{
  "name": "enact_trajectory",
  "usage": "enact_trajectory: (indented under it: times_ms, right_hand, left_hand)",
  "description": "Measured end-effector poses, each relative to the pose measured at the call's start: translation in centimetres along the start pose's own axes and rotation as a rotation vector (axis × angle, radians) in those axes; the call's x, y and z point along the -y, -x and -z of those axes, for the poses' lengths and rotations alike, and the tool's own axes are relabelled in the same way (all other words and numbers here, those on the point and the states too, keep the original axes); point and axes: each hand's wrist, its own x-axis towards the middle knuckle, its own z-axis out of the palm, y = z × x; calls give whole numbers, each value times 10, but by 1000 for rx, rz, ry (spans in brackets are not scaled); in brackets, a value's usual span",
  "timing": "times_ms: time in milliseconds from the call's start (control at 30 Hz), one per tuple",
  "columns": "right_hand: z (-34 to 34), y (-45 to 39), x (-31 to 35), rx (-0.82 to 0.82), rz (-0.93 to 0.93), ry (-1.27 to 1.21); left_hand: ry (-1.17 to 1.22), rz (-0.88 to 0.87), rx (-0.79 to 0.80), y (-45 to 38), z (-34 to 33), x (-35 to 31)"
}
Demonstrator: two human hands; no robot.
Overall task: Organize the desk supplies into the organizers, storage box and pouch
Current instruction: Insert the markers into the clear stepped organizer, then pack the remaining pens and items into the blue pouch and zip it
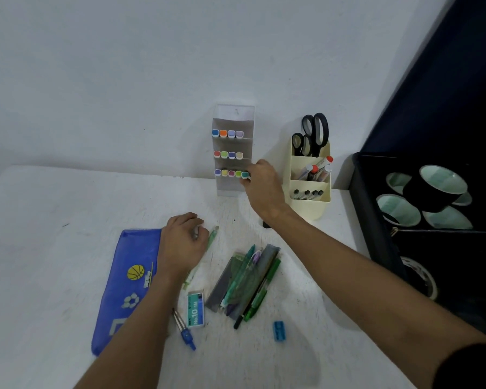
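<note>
A clear tiered marker organizer [234,116] stands against the wall with three rows of colour-capped markers. My right hand [263,186] pinches a teal-capped marker [245,174] at the right end of the bottom row. My left hand [181,242] rests on the table with curled fingers round a pale green pen [212,237], just right of the blue zip pouch [124,282]. In the middle of the table lies a pile of green pens and grey rulers [247,279]. A staples box [195,310], a blue compass [185,332] and a blue sharpener [279,330] lie nearer me.
A cream desk organizer [309,204] at the back right holds scissors [314,133], markers and pens. A black storage box [359,197] with tape rolls [435,189] stands open at the right edge. The white wall is close behind the organizers.
</note>
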Motion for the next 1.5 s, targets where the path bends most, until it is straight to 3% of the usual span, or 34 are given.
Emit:
enact_trajectory:
  times_ms: [167,467,733,933,1033,1167,1267,1400,1500]
  right_hand:
    - [-3,-7,-3,32,-24,82]
    - [2,-17,-4,162,110,336]
    - [-12,-12,-3,58,56,397]
    - [-12,-6,3,66,11,288]
    - [-3,6,10,44,81,197]
    - [12,36,15,37,53,28]
    - [19,67,22,203,-42,-137]
    - [20,99,42,497,-12,-262]
    - [9,111,56,624,0,-318]
  left_hand:
    - [1,25,-5,-1,-1,-1]
    - [-21,13,-13,-2,-5,0]
    - [-4,-13,7,-2,-1,2]
    - [40,-6,37,-2,0,4]
    - [79,10,16,2,3,0]
    - [318,85,25,-2,10,-5]
    - [433,203,76,-1,19,-17]
    - [636,441,170,-16,41,-29]
    - [552,390,60,-15,63,-40]
